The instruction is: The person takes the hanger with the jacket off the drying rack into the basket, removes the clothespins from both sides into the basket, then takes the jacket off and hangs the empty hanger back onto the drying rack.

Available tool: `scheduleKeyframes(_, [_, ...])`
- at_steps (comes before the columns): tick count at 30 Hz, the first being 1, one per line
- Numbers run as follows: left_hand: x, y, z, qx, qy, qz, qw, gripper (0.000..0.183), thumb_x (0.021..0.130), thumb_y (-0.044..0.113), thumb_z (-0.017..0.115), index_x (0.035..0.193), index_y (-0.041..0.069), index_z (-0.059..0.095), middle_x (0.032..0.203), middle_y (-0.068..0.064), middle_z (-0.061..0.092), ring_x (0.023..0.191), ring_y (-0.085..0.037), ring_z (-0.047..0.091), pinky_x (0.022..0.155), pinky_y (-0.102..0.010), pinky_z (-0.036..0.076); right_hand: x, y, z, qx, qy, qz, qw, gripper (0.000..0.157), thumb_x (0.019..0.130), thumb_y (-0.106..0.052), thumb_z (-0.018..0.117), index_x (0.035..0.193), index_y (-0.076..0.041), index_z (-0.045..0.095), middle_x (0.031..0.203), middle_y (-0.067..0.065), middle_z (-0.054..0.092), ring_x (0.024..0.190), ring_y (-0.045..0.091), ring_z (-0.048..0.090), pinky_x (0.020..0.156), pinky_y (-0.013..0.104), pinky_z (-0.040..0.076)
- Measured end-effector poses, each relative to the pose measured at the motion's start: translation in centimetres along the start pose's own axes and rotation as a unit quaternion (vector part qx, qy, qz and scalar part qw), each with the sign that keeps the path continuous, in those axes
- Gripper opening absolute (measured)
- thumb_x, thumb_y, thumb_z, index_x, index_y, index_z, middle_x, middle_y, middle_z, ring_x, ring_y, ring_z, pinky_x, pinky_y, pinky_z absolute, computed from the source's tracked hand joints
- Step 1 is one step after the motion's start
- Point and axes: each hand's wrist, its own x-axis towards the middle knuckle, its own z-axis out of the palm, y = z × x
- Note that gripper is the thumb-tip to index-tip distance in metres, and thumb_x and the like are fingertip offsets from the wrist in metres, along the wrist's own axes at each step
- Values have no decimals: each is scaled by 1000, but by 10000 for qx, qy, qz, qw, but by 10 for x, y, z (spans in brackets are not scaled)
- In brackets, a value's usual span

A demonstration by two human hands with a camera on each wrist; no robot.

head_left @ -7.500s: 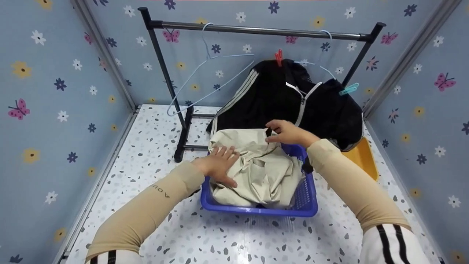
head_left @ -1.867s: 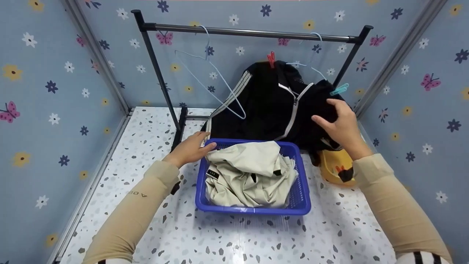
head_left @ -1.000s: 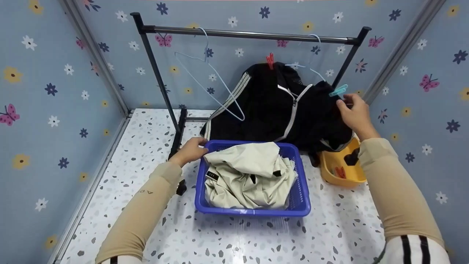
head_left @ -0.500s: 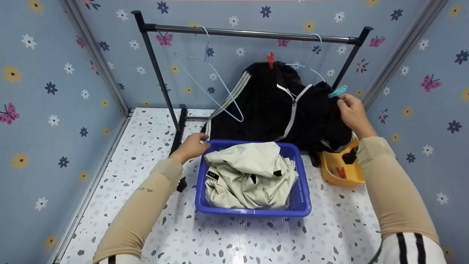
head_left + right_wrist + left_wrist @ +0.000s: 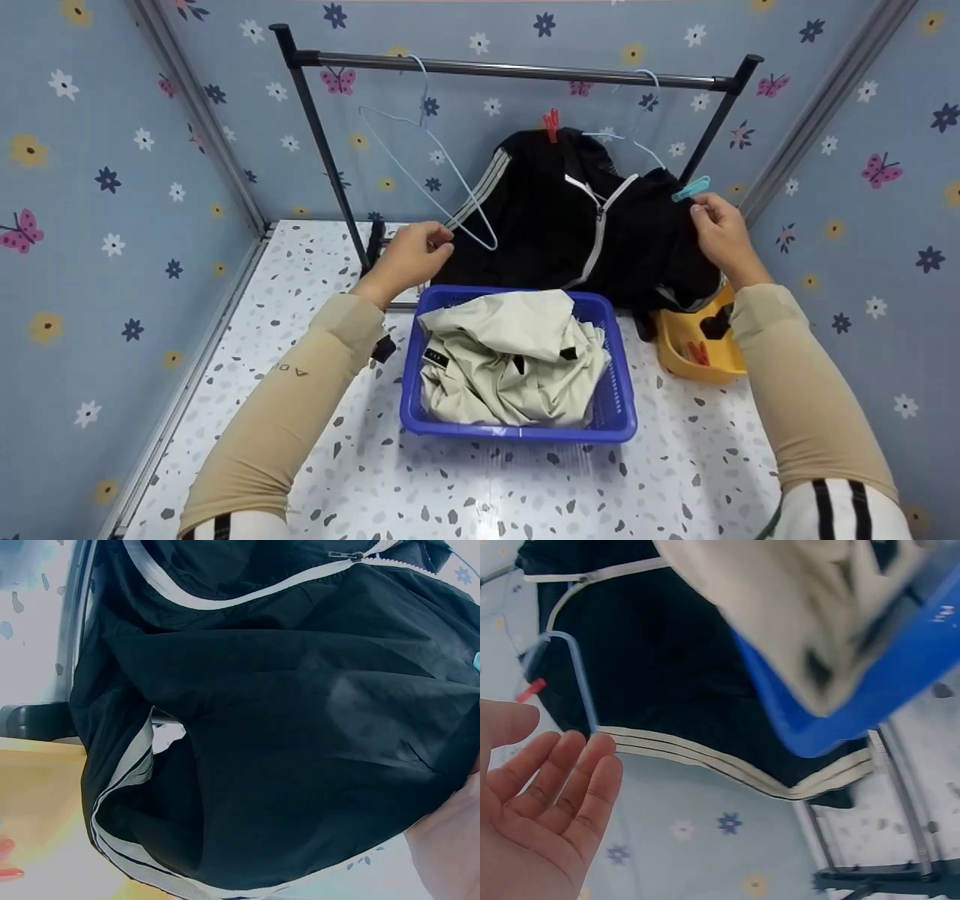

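Note:
A black zip jacket (image 5: 555, 225) with pale-striped sleeves hangs on a blue hanger (image 5: 651, 150) from a rack. A red clothespin (image 5: 551, 124) and a teal clothespin (image 5: 691, 189) sit at its shoulders. My right hand (image 5: 724, 236) pinches the jacket's shoulder edge just below the teal clothespin; in the right wrist view only part of that hand (image 5: 454, 840) shows. My left hand (image 5: 411, 256) is raised beside the jacket's striped sleeve, fingers loosely bent with nothing in them. In the left wrist view the palm of the left hand (image 5: 551, 810) faces the camera, close to a bare blue hanger (image 5: 577, 679).
A blue basket (image 5: 517, 433) with a crumpled beige garment (image 5: 510, 375) stands in front of the jacket. At right on the speckled floor is a yellow bin (image 5: 697, 367) with red clothespins inside. The rack's bar (image 5: 495, 71) spans the back, between patterned walls.
Both hands have left the beige garment in the basket. My right hand has gone up to the jacket's shoulder and pinches it. From the basket's rim, my left hand has risen toward the other sleeve.

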Motion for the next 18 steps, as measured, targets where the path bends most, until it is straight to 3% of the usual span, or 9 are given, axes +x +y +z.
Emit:
scheduleKeyframes(8, [11,36,-6,-173,83,199,9996,34,113,16,60,141,-2,71,134,-23,76,121,-37,72,111,-51,59,-2,0,0,-3,-156,118,9998,45,123,-30,39,142,4,60,111,-3,55,101,7,49,94,28,40])
scheduleKeyframes(13, [25,60,-2,-521,334,451,9971,35,113,15,61,143,-1,69,139,-22,74,125,-36,74,114,-48,61,-2,1,0,-54,-63,21,10000,44,122,-28,40,142,5,62,110,-4,56,99,5,49,94,27,40])
scheduleKeyframes(18, [40,79,7,-860,348,344,9951,42,114,16,61,154,3,62,156,-19,66,139,-33,70,121,-44,58,-4,-1,2,12,52,-91,9999,43,122,-25,42,141,7,64,104,-12,56,96,3,50,92,26,40])
